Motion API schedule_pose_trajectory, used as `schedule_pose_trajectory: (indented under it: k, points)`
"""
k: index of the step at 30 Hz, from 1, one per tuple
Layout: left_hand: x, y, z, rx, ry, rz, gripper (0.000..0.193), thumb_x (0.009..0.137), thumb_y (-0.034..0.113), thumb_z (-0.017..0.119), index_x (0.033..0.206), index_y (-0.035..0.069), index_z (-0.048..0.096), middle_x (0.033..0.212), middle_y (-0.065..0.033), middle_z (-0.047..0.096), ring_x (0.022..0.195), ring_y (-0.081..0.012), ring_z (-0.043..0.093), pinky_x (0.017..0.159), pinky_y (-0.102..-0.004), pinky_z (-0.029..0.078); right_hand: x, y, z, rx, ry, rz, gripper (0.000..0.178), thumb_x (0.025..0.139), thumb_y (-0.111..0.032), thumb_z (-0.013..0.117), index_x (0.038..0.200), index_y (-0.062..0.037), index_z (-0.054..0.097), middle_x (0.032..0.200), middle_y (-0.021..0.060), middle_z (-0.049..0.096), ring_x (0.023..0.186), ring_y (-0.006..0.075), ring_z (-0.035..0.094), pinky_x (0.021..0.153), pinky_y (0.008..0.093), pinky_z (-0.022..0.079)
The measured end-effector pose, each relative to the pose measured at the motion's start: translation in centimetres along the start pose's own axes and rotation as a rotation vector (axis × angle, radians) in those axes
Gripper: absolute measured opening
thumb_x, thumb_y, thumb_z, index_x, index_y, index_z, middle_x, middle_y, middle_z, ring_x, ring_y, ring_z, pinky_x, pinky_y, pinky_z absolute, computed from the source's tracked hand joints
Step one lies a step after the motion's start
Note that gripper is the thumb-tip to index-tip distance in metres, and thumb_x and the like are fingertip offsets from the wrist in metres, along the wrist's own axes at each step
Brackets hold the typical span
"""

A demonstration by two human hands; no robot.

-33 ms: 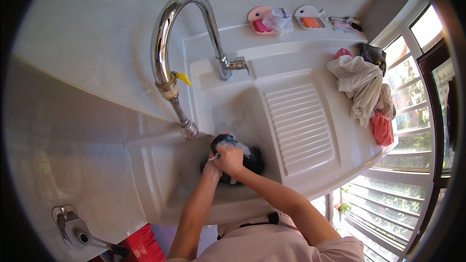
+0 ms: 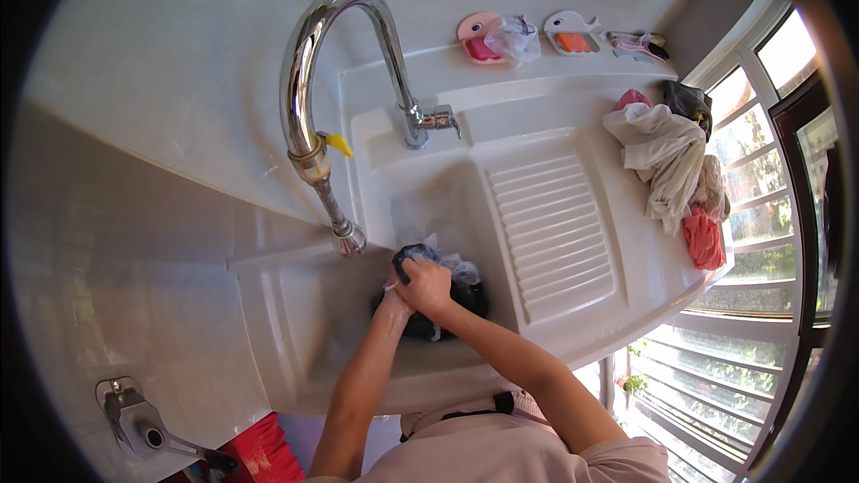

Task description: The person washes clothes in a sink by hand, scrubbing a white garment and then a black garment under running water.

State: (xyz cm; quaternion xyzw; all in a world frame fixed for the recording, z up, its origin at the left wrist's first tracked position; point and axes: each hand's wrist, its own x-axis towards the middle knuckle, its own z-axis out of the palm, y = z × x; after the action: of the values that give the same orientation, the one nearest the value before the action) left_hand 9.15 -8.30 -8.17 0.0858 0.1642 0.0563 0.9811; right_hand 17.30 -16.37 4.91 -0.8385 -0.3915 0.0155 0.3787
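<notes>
Both my hands are together over a dark wet garment [image 2: 463, 297] lying in the white sink basin [image 2: 304, 322]. My right hand [image 2: 424, 285] is clenched on a bunched-up part of the garment, with pale suds showing just beyond it. My left hand [image 2: 391, 308] sits right under and against the right one, mostly hidden by it, and also grips the cloth. Both forearms come in from the lower edge.
A tall chrome faucet [image 2: 309, 63] arches over the basin's left side. A ribbed washboard slope [image 2: 555, 233] lies to the right. A pile of white, red and dark clothes [image 2: 667, 156] sits at the right rim. Two whale-shaped soap dishes [image 2: 479, 36] stand on the back ledge.
My right hand has shifted slightly away from me over the garment, and the bunched cloth beyond it has changed shape a little. My left hand stays beneath it.
</notes>
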Motion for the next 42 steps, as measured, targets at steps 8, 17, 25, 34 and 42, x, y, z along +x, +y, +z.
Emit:
schedule_pose_trajectory:
  k: [8,17,25,34,42]
  points:
    - [-5.6,7.3,10.7,1.190,0.392,0.146,0.040,0.089,0.022,0.052,0.122,0.000,0.051,0.125,-0.0102,0.054,0.108,-0.0232,0.054,0.091,-0.0341,0.043,5.2,7.2,-3.7,-0.681,0.114,-0.114,0.020,0.073,-0.013,0.060,0.091,-0.0033,0.061,0.115,0.0141,0.052,0.118,0.0318,0.043,0.100,0.0510,0.030]
    - [-4.9,4.6,2.9,1.517,0.464,-0.152,0.049,0.073,0.013,0.066,0.118,-0.002,0.053,0.108,-0.0166,0.062,0.097,-0.0271,0.059,0.081,-0.0330,0.046,2.5,12.9,6.2,-0.280,-0.741,-0.500,0.038,0.079,-0.027,0.061,0.106,-0.0023,0.053,0.112,0.0186,0.052,0.112,0.0352,0.046,0.094,0.0443,0.037]
    - [-3.9,3.8,-0.7,0.653,0.977,0.182,0.046,0.080,0.039,0.064,0.111,0.005,0.058,0.097,-0.0060,0.063,0.094,-0.0214,0.058,0.085,-0.0348,0.044,-0.6,11.4,11.2,0.969,0.162,0.948,0.057,0.096,-0.040,0.040,0.139,-0.0019,0.032,0.135,0.0104,0.041,0.121,0.0229,0.041,0.101,0.0300,0.030]
    - [0.0,-1.0,10.0,0.047,0.022,0.049,0.039,0.087,0.050,0.051,0.100,0.014,0.058,0.092,-0.0029,0.061,0.090,-0.0156,0.057,0.085,-0.0323,0.044,-5.2,-2.9,-3.5,0.365,-0.125,0.110,0.029,0.074,-0.021,0.061,0.097,-0.0056,0.055,0.090,0.0166,0.059,0.084,0.0334,0.060,0.070,0.0377,0.049]
    - [-1.9,-0.7,6.9,0.114,-0.071,0.127,0.026,0.093,0.029,0.048,0.110,0.011,0.056,0.109,-0.0038,0.060,0.108,-0.0140,0.052,0.100,-0.0344,0.036,2.3,0.1,-1.2,-0.056,0.074,-0.014,0.029,0.076,-0.031,0.066,0.064,-0.0094,0.051,0.057,0.0087,0.055,0.052,0.0291,0.057,0.046,0.0403,0.045]
